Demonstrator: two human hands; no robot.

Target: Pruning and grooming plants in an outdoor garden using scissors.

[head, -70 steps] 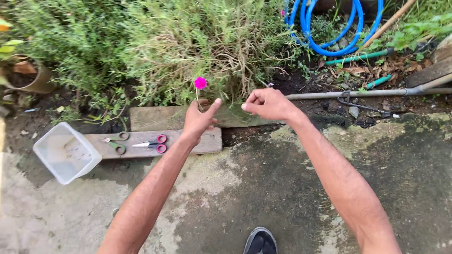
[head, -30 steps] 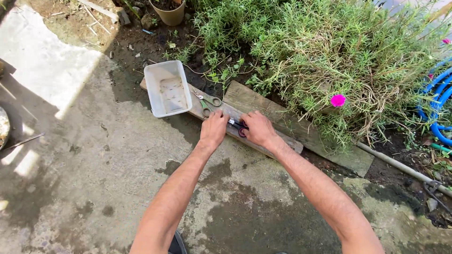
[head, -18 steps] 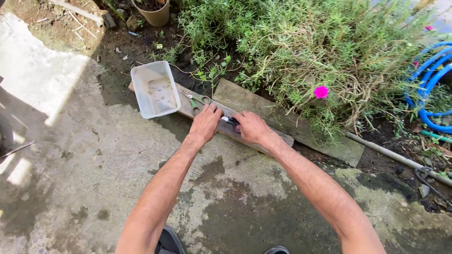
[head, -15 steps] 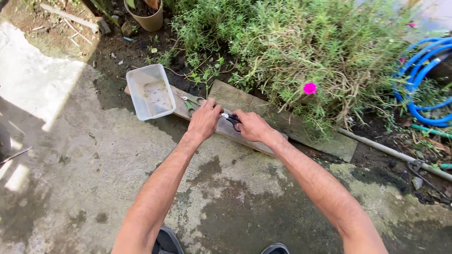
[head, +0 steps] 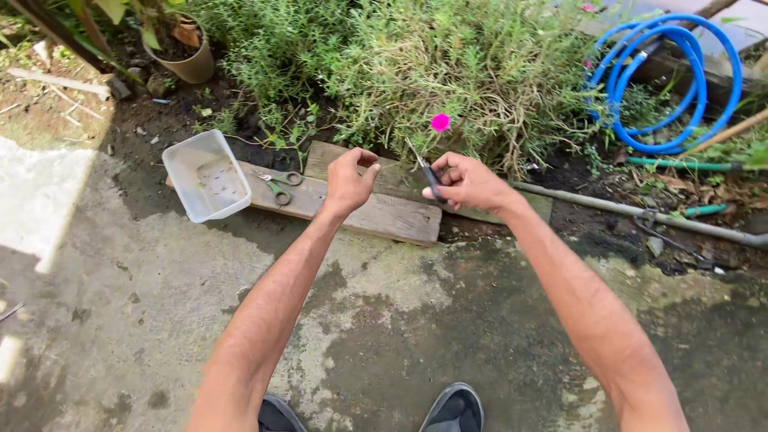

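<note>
The right hand (head: 468,182) is clamped around the dark handles of a small pair of scissors (head: 426,172), whose thin metal blades point up and away toward the bright pink flower (head: 440,122) in the bushy green plant (head: 416,64). The left hand (head: 350,178) hangs beside it over the weathered wooden plank (head: 376,214), holding nothing, fingers loosely curled. With the left fingers this near the raised tips, a careless closing of the blades could nick them, or cut stray stems or the bloom itself instead of the stalk.
</note>
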